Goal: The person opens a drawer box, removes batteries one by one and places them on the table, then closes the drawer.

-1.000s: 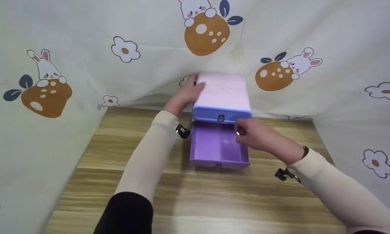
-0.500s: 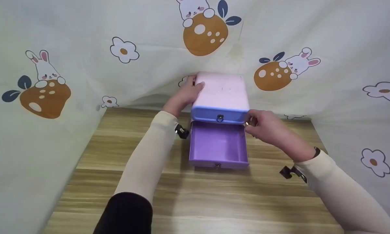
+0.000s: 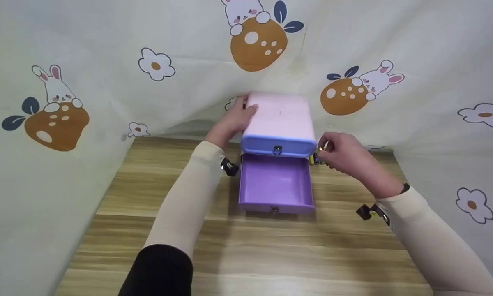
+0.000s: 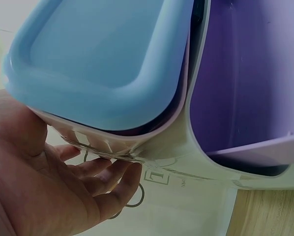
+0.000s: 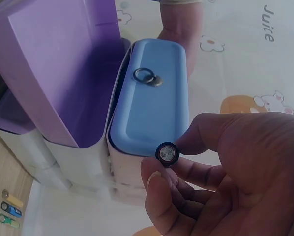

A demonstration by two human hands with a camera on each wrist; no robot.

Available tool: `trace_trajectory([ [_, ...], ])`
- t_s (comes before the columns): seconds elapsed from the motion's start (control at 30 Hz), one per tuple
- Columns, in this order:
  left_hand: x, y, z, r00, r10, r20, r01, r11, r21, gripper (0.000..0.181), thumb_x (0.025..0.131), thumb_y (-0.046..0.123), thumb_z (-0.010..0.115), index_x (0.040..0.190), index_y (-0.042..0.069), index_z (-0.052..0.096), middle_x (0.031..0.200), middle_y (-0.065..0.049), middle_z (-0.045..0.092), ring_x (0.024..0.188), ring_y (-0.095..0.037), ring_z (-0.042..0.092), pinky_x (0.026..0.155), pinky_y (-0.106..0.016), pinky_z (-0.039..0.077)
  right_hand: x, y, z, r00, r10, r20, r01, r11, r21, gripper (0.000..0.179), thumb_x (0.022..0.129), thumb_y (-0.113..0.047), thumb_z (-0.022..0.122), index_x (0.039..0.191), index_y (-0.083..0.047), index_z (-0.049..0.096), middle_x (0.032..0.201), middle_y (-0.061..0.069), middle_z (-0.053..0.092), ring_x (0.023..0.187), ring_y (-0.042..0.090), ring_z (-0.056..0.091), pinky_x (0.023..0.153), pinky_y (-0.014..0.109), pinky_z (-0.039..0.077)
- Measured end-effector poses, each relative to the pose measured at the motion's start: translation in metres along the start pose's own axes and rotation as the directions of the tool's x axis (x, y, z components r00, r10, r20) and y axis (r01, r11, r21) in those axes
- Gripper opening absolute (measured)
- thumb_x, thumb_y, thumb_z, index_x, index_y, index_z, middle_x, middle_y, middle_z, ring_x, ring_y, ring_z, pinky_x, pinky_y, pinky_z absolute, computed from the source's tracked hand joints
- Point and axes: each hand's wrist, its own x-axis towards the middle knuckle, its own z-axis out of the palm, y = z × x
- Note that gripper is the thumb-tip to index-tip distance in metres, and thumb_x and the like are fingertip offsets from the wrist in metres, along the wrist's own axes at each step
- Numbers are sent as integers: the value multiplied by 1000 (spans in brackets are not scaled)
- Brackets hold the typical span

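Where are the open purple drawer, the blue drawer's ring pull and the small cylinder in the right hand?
Purple drawer (image 3: 273,179), head view: bare inner floor.
Ring pull (image 5: 154,80), right wrist view: metal base.
Small cylinder (image 5: 167,154), right wrist view: round end face.

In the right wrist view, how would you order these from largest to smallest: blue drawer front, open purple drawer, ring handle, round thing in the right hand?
1. Open purple drawer
2. Blue drawer front
3. Ring handle and round thing in the right hand: too alike to rank
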Motion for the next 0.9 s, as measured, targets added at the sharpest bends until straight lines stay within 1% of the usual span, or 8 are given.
trace_trajectory([
  [0.1, 0, 0, 0, 1000, 4, 2, -4, 1000, 2, 71, 117, 40, 50, 173, 6, 24, 172, -15, 40, 157, -27, 40, 129, -38, 32, 3, 5, -3, 1000, 19, 4, -19, 1000, 21, 9, 101, -12, 70, 107, -5, 70, 79, 8, 70, 64, 24, 67, 55, 32, 56],
  [0.2, 0, 0, 0, 1000, 3, 1, -3, 1000, 3, 71, 117, 40, 50, 173, 6, 24, 173, -15, 40, 158, -27, 38, 129, -39, 32, 7, 10, -5, 999, 32, 1, -32, 998, 47, 9, 101, -11, 68, 107, -4, 68, 79, 12, 71, 65, 28, 68, 55, 31, 57],
  [0.3, 0, 0, 1, 1000, 4, -3, -4, 1000, 9, 71, 118, 40, 50, 173, 6, 24, 173, -16, 39, 159, -27, 38, 129, -40, 32, 11, 15, -8, 999, 39, -6, -38, 997, 60, 10, 99, -8, 63, 107, -3, 67, 79, 14, 71, 66, 30, 68, 55, 30, 57],
  [0.43, 0, 0, 1, 1000, 0, -1, 0, 1000, 21, 72, 118, 41, 50, 174, 5, 22, 174, -16, 38, 160, -28, 37, 130, -41, 31, 13, 21, -11, 998, 54, -15, -53, 997, 49, 12, 98, -8, 62, 108, -2, 66, 77, 10, 70, 66, 28, 68, 55, 30, 57],
  [0.53, 0, 1, 1, 1000, -10, 3, 9, 1000, 30, 74, 117, 43, 50, 175, 7, 21, 175, -15, 37, 161, -28, 35, 130, -41, 30, 16, 25, -13, 998, 60, -17, -60, 997, 49, 14, 98, -8, 62, 109, -1, 66, 76, 9, 70, 64, 26, 68, 55, 30, 57],
  [0.63, 1, 0, 0, 1000, -3, 6, 3, 1000, 27, 72, 117, 42, 50, 174, 7, 23, 174, -14, 38, 160, -27, 36, 129, -39, 31, 19, 29, -15, 998, 66, -13, -65, 997, 52, 15, 97, -7, 61, 109, -1, 66, 76, 10, 70, 63, 24, 67, 55, 30, 56],
  [0.77, 1, -1, -1, 1000, 12, -1, -12, 1000, 25, 69, 117, 39, 50, 173, 6, 27, 172, -15, 40, 158, -27, 38, 128, -38, 32, 24, 32, -18, 998, 69, -13, -68, 996, 50, 14, 98, -7, 60, 109, -1, 67, 76, 9, 70, 63, 22, 67, 55, 30, 56],
  [0.9, 0, -1, -2, 1000, 4, -9, -3, 999, 34, 70, 117, 40, 49, 173, 6, 26, 173, -14, 39, 159, -27, 37, 129, -38, 32, 29, 32, -22, 998, 63, -30, -61, 997, 46, 14, 99, -8, 61, 109, -1, 67, 76, 9, 71, 63, 20, 67, 55, 29, 56],
])
